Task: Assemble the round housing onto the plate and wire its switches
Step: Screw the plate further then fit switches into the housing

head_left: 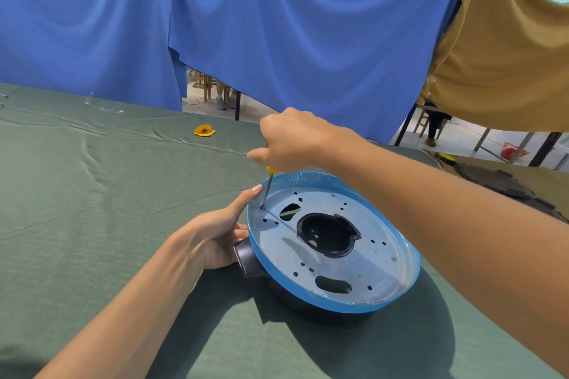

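A round, perforated plate of dull silvery metal point(378, 268), its rim wrapped in glossy blue plastic film point(308, 300), sits on a smooth, faintly shiny black plastic housing point(246, 258). The screwdriver point(266, 191) pairs a bright steel shaft with a shiny yellow plastic handle. Beneath lies matt, creased green cloth point(92, 194); behind hang soft blue fabric drapes point(277, 24) and a mustard-brown cloth point(498, 55).

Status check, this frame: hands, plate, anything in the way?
Right hand grips screwdriver, tip at an edge hole of plate. Left hand holds housing, forefinger on rim. Nothing obstructing.
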A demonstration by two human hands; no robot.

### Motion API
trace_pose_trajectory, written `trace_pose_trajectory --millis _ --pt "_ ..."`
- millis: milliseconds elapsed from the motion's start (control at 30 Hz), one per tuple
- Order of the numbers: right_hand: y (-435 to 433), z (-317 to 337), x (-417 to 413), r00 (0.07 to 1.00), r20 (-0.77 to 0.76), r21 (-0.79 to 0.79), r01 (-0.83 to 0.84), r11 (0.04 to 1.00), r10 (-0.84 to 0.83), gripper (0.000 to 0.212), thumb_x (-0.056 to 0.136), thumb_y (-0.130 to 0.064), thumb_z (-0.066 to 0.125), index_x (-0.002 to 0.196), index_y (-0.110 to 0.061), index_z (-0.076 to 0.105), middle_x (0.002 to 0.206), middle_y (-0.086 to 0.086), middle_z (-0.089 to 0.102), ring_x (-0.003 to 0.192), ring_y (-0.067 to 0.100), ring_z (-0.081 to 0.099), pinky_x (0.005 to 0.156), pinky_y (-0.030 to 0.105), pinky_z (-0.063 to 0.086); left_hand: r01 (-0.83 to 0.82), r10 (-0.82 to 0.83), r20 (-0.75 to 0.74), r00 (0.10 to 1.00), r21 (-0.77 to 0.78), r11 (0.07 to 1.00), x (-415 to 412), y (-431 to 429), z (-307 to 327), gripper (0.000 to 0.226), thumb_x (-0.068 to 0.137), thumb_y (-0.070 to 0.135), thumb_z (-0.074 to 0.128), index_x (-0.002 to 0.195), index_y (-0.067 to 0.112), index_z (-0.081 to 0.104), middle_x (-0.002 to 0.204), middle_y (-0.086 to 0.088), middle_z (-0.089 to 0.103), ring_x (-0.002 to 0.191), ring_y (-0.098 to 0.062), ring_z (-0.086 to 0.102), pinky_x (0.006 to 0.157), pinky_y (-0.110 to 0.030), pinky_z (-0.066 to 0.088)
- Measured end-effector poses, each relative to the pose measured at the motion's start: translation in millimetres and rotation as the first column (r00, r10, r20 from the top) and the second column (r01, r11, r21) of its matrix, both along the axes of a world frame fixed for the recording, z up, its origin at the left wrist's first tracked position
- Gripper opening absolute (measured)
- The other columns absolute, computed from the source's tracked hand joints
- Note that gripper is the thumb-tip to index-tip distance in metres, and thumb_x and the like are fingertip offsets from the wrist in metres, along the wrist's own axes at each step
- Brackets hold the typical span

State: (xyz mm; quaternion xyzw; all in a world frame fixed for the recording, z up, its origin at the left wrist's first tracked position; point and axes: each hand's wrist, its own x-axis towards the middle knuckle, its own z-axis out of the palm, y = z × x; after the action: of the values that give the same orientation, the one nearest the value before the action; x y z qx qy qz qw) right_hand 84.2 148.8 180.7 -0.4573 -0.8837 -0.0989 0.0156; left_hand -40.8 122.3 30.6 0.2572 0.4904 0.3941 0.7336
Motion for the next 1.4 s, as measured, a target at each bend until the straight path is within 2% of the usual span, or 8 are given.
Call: trace_pose_trajectory --millis 133,333,500,700,900,1100,1233,1400 --pt "-1.0 11.6 -3.0 1.000 0.010 -0.152 -0.022 0.988 0.024 0.020 0.091 -0.015 0.050 0.109 -0.010 0.054 0.101 0.009 0.059 0.076 0.022 0.057 0.048 0.024 0.036 -0.005 0.005 -0.010 1.000 0.000 1.000 -1.9 0.2 -1.7 0.069 0.045 0.056 0.087 0.077 -0.005 0.075 0.092 -0.024 0.073 0.071 -0.035 0.073 0.068 -0.049 0.062" --pt "-0.6 -4.9 -1.9 0.998 -0.060 0.099 0.010 0.995 -0.004 0.042 0.098 -0.040 0.049 0.069 -0.016 0.030 0.070 0.000 0.033 0.065 0.023 0.036 0.056 0.033 0.030 0.000 0.000 -0.007 1.000 -0.005 1.000 -0.8 1.2 -0.2 0.064 0.052 0.057 0.084 0.070 -0.004 0.075 0.088 -0.023 0.073 0.070 -0.034 0.073 0.063 -0.046 0.062" --pt "-3.6 10.2 -4.1 1.000 -0.015 -0.170 0.001 0.985 -0.004 0.018 0.091 -0.022 0.049 0.106 -0.015 0.040 0.090 0.003 0.051 0.071 0.016 0.052 0.049 0.026 0.034 -0.009 0.009 -0.017 1.000 0.003 1.000 -1.4 1.1 -0.8 0.065 0.047 0.056 0.086 0.071 -0.004 0.076 0.089 -0.023 0.073 0.071 -0.035 0.073 0.064 -0.048 0.062" --pt "-0.4 -3.0 -1.9 0.999 -0.053 0.085 0.005 0.996 0.000 0.041 0.099 -0.032 0.051 0.067 -0.018 0.030 0.071 0.001 0.033 0.059 0.018 0.034 0.053 0.031 0.030 -0.021 0.021 -0.030 0.999 0.000 1.000 -0.5 0.6 -0.1 0.064 0.046 0.056 0.087 0.067 -0.004 0.076 0.087 -0.023 0.074 0.069 -0.035 0.073 0.060 -0.046 0.061" --pt "-1.2 13.0 -2.5 1.000 -0.004 -0.195 -0.002 0.981 0.001 0.022 0.092 -0.020 0.049 0.112 -0.010 0.052 0.083 0.005 0.061 0.061 0.013 0.057 0.038 0.018 0.037 -0.012 0.012 -0.022 1.000 -0.002 1.000 -0.5 0.6 0.0 0.066 0.045 0.054 0.087 0.072 -0.005 0.075 0.090 -0.025 0.073 0.071 -0.036 0.073 0.062 -0.049 0.061" --pt "4.2 -1.5 -0.5 0.996 -0.061 0.060 -0.058 0.997 0.061 0.037 0.097 -0.021 0.053 0.064 -0.013 0.036 0.065 0.005 0.042 0.053 0.023 0.046 0.044 0.027 0.030 -0.024 0.024 -0.034 0.999 0.005 1.000 0.6 0.3 0.2 0.069 0.050 0.056 0.085 0.081 -0.005 0.075 0.095 -0.023 0.073 0.073 -0.035 0.073 0.067 -0.049 0.062" --pt "3.9 4.1 -2.3 0.994 0.112 -0.001 0.006 1.000 -0.006 0.041 0.097 -0.050 0.045 0.091 -0.010 0.041 0.081 0.005 0.051 0.064 0.015 0.046 0.048 0.029 0.030 -0.012 0.013 -0.036 0.999 0.015 1.000 0.7 0.5 0.5 0.074 0.046 0.057 0.086 0.087 -0.004 0.073 0.097 -0.023 0.072 0.077 -0.035 0.072 0.076 -0.052 0.061" --pt "-2.1 10.8 -1.6 0.998 -0.042 -0.164 -0.050 0.985 0.044 0.018 0.094 -0.013 0.048 0.110 -0.012 0.040 0.086 0.005 0.049 0.064 0.016 0.048 0.047 0.028 0.032 -0.021 0.021 -0.041 0.999 0.011 1.000 0.7 -0.1 0.0 0.067 0.045 0.056 0.085 0.074 -0.004 0.075 0.091 -0.023 0.072 0.071 -0.035 0.072 0.069 -0.050 0.062"
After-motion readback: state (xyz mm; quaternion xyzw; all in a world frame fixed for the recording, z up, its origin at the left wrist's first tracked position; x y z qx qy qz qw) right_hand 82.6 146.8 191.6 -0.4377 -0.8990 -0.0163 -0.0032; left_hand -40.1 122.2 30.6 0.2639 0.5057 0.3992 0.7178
